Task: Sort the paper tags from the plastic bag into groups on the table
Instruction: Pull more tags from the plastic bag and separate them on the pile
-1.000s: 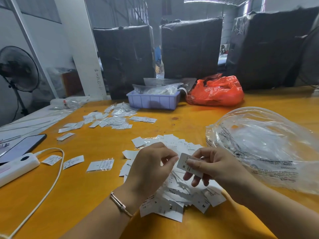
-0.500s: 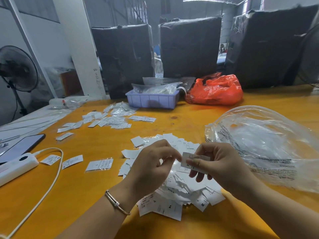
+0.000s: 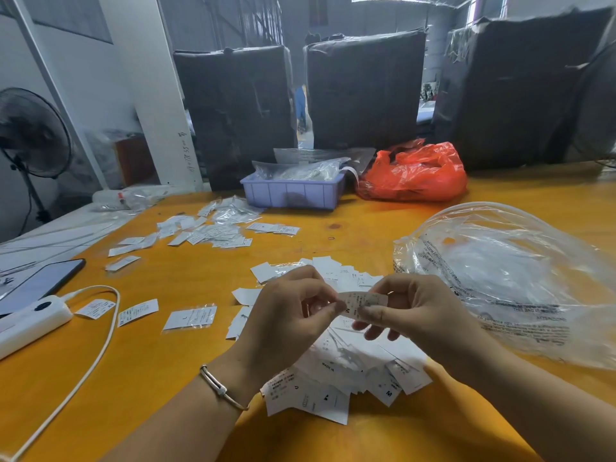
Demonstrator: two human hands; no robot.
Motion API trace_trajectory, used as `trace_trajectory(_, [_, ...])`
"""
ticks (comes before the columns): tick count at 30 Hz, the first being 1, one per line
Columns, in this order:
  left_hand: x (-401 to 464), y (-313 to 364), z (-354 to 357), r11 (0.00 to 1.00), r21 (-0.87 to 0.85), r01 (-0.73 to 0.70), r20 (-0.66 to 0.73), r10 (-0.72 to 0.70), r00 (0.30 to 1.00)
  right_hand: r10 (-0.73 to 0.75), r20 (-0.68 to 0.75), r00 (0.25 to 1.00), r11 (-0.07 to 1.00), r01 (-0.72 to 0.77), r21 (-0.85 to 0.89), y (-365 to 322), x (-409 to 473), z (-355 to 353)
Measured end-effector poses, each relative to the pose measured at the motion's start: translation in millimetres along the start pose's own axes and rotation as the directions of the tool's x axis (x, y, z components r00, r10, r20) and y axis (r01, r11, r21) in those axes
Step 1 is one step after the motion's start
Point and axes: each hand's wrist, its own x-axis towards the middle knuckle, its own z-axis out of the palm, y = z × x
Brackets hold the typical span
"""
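Note:
A white paper tag (image 3: 361, 303) marked M is held just above a heap of white tags (image 3: 340, 368) on the orange table (image 3: 186, 271). My left hand (image 3: 290, 315) pinches its left end and my right hand (image 3: 416, 311) pinches its right end. Part of the heap is hidden under both hands. The large clear plastic bag (image 3: 506, 278) lies crumpled to the right of my right hand. Three single tags (image 3: 190, 317) lie in a row at the left, and a spread of tags (image 3: 206, 230) lies farther back.
A white power bank (image 3: 30, 320) with a cable (image 3: 93, 358) and a phone (image 3: 36, 283) lie at the left edge. At the back stand a lilac tray (image 3: 290, 195) with clear bags and an orange bag (image 3: 416, 175). Black-wrapped bales rise behind.
Both hands have lifted the tag a little off the heap and turned it flatter. The left hand's fingers have closed onto its left end.

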Motion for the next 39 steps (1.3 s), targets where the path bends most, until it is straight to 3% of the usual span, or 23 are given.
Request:
trace_trajectory(9, [0.7,0.4,0.1,0.999,0.034,0.024,-0.097,-0.020,0.995,0.102,-0.049,0.994,0.973,-0.090,0.212,-0.8,-0.1,-1.8])
trace_trajectory(18, [-0.3,4.8,-6.1,0.965,0.263,-0.004,-0.263,0.075,0.962,0.121,-0.036,0.992,0.946,-0.104,0.307,-3.1,0.2,-1.3])
trace_trajectory(25, [-1.0,1.3,0.6,0.976,0.217,-0.006,-0.092,0.026,0.995,0.113,-0.063,0.992,0.943,-0.087,0.321,-2.2,0.3,-1.6])
trace_trajectory(31, [-0.4,0.9,0.9,0.959,0.267,-0.099,-0.008,0.105,0.994,0.075,-0.091,0.993,0.972,-0.052,0.231,-1.7,-1.3,1.1])
trace_trajectory(37, [-0.8,1.7,2.6,0.994,-0.055,0.090,0.030,-0.089,0.996,-0.002,-0.056,0.998,0.995,0.008,0.100,1.2,-1.4,6.6])
trace_trajectory(39, [-1.3,2.0,1.2,0.989,-0.108,0.101,0.055,-0.096,0.994,-0.010,-0.047,0.999,0.994,0.015,0.106,3.0,-0.9,6.4])
